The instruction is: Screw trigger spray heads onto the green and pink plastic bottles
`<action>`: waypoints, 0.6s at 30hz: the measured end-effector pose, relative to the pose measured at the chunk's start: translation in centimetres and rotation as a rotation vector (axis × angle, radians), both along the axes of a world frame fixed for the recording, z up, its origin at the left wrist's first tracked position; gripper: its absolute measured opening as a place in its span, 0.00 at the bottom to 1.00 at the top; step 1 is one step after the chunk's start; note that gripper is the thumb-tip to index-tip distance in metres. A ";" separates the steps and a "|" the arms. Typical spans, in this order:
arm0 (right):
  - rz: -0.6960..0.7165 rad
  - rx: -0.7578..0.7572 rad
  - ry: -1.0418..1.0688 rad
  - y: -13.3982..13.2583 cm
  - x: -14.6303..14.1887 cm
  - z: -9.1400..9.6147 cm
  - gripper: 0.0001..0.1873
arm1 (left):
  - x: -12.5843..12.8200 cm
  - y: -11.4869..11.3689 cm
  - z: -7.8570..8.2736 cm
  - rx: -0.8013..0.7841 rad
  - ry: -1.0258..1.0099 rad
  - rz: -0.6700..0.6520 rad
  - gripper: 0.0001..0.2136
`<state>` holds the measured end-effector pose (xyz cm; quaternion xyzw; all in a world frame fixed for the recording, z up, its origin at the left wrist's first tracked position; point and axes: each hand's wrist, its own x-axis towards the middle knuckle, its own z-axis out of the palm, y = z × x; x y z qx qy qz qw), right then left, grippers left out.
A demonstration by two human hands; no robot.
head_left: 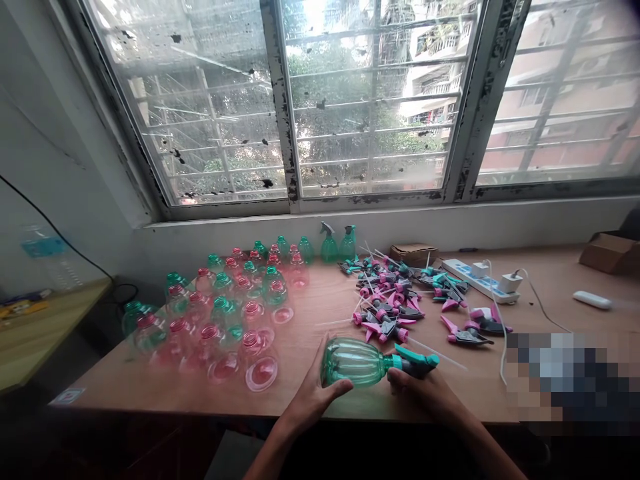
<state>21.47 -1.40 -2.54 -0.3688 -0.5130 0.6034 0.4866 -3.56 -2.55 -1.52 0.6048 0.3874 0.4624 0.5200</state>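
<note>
A green see-through spray bottle (357,362) lies on its side in the air near the table's front edge, base to the left. My left hand (317,390) is wrapped round its base end, thumb across the front. At its neck sits a black and teal spray head (417,363), which my right hand (420,388) grips from below; some of those fingers are hidden behind it. Beyond my hands lies a heap of loose pink, teal and black spray heads (387,300) with thin tubes. Left of the bottle stand several open pink bottles (253,323) and green bottles (225,320).
Two green bottles with spray heads (337,247) stand by the wall. A white power strip (480,280) with plugged-in chargers lies right of the heap, its cable running forward. A flat cardboard piece (413,255), a cardboard box (610,252) and a white oblong object (592,300) are farther back.
</note>
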 end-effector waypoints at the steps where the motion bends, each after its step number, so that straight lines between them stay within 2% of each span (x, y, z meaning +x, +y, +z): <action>1: 0.006 -0.001 -0.005 0.0 0.0 0.0 0.19 | 0.0 0.0 0.1 -0.003 0.010 0.008 0.44; 3: 0.006 -0.002 -0.015 -0.1 -0.1 0.0 0.19 | -0.1 -0.1 0.3 -0.007 0.025 0.012 0.43; 10: -0.013 0.025 -0.004 -0.1 0.0 0.3 0.20 | -0.1 0.0 -0.3 0.026 0.021 -0.022 0.51; 15: -0.033 -0.011 -0.046 -0.2 -0.1 0.2 0.22 | 0.0 0.0 0.0 0.003 -0.016 -0.017 0.48; 18: -0.015 0.010 -0.033 -0.1 -0.1 0.2 0.20 | 0.2 -0.1 0.3 0.004 -0.004 -0.028 0.49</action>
